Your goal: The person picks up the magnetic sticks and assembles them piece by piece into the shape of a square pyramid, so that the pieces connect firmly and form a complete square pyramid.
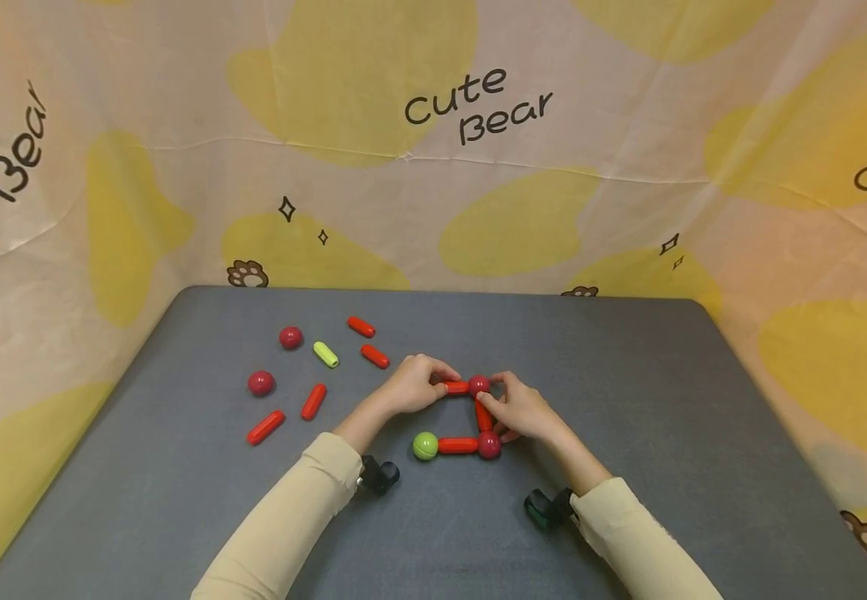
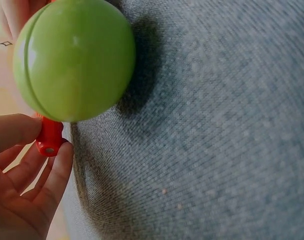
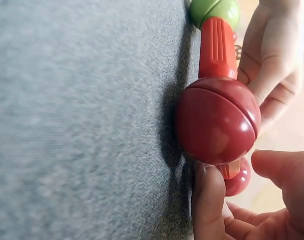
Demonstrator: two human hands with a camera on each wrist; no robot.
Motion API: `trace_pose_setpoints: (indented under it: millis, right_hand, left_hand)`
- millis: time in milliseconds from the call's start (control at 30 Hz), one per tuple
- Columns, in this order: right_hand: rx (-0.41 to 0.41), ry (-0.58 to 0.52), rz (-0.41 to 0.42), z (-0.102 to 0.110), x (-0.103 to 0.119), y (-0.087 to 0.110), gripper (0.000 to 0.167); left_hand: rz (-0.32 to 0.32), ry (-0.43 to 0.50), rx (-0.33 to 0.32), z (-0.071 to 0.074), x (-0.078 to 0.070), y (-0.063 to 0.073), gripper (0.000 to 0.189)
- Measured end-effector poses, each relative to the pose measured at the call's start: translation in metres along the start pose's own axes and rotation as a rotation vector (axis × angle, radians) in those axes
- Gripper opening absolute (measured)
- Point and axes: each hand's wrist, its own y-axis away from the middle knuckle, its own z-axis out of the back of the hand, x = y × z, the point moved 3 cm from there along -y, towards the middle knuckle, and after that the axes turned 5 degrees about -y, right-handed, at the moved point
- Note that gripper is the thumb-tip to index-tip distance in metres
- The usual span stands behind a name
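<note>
My left hand (image 1: 417,383) pinches a short red rod (image 2: 50,137) between thumb and fingers; its far end meets a dark red ball (image 1: 479,385) in the head view. Around that ball and the upright red rod (image 1: 483,414) below it, my right hand (image 1: 523,408) curls its thumb and fingers. A second dark red ball (image 3: 217,121) sits at this rod's near end. From there another red rod (image 1: 458,446) runs left to a green ball (image 1: 425,446). Whether the held rod is fully seated in the upper ball cannot be told.
Left on the grey table (image 1: 628,358) lie loose parts: a dark red ball (image 1: 291,337), another red ball (image 1: 261,383), a light green rod (image 1: 325,354) and several red rods (image 1: 314,402). A printed cloth (image 1: 373,92) stands behind the table.
</note>
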Motion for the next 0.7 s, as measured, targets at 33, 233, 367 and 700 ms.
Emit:
trace_pose_setpoints:
  millis: [33, 233, 367, 700]
  right_hand:
    - [0.005, -0.006, -0.004, 0.000, 0.000, -0.002, 0.050]
    - [-0.007, -0.008, -0.014, 0.001, 0.001, -0.011, 0.045]
    - [-0.009, -0.002, -0.013, 0.000, 0.002, -0.013, 0.042]
    - [0.008, -0.017, -0.011, 0.000, 0.001, -0.014, 0.038]
  left_hand:
    - [0.002, 0.000, 0.000, 0.000, 0.000, 0.000, 0.024]
    - [0.001, 0.008, 0.001, -0.001, 0.000, -0.002, 0.023]
    - [0.006, 0.014, 0.008, 0.000, 0.000, -0.002, 0.023]
    - [-0.010, 0.021, -0.005, 0.002, 0.004, 0.000, 0.021]
